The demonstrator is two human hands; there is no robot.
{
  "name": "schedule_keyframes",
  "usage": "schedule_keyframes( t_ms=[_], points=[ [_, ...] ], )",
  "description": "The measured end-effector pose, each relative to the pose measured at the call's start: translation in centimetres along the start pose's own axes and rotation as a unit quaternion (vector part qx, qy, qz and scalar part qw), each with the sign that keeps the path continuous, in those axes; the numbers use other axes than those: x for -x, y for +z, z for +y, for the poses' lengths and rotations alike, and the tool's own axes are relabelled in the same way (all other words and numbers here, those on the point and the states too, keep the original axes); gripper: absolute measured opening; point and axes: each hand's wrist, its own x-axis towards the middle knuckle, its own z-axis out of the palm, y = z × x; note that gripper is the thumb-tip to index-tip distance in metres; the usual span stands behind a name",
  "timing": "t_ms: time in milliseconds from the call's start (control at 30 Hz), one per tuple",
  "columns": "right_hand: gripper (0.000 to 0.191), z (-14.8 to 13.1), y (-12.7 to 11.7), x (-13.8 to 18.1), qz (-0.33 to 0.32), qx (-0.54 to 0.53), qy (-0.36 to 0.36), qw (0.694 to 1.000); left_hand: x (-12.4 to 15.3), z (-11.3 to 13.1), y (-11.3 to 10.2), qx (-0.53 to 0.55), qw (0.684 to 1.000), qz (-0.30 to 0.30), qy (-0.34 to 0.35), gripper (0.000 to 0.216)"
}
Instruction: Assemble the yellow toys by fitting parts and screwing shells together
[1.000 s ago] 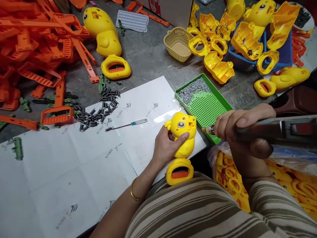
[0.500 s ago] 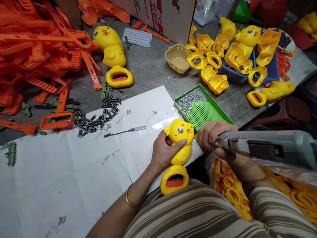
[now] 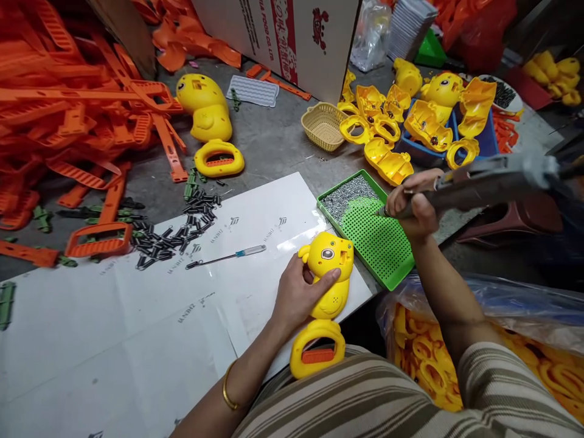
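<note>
My left hand (image 3: 298, 292) grips a yellow duck-shaped toy (image 3: 329, 267) lying on white paper at the table's near edge; its loop handle with an orange insert (image 3: 318, 350) hangs toward me. My right hand (image 3: 413, 204) is wrapped round a grey electric screwdriver (image 3: 483, 179), tip pointing left over the green screw tray (image 3: 383, 243), which holds a heap of small screws (image 3: 349, 191) at its far end. The driver tip is apart from the toy.
A small hand screwdriver (image 3: 228, 255) and black springs (image 3: 177, 228) lie on the paper (image 3: 137, 316). Orange plastic straps (image 3: 64, 109) pile at left. Another duck (image 3: 207, 118), a beige basket (image 3: 323, 125), yellow shells (image 3: 396, 128), a cardboard box (image 3: 283, 36) stand behind. A bag of yellow parts (image 3: 424, 353) sits right.
My right hand has lifted the electric screwdriver away from the duck's side and swung it up and right over the green tray. The left hand keeps its hold on the duck.
</note>
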Motion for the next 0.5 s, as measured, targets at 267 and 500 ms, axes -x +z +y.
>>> schedule_keyframes(
  t_ms=[267, 500],
  points=[
    [0.032, 4.1, -1.3, -1.2, 0.088, 0.055, 0.053, 0.993, 0.0, 0.1, 0.0, -0.04, 0.999, -0.02, 0.004, 0.063],
    [0.033, 4.3, -1.0, -1.4, 0.08, 0.064, 0.049, 0.994, 0.2, 0.6, 0.1, -0.057, 0.998, -0.016, -0.004, 0.064]
  ],
)
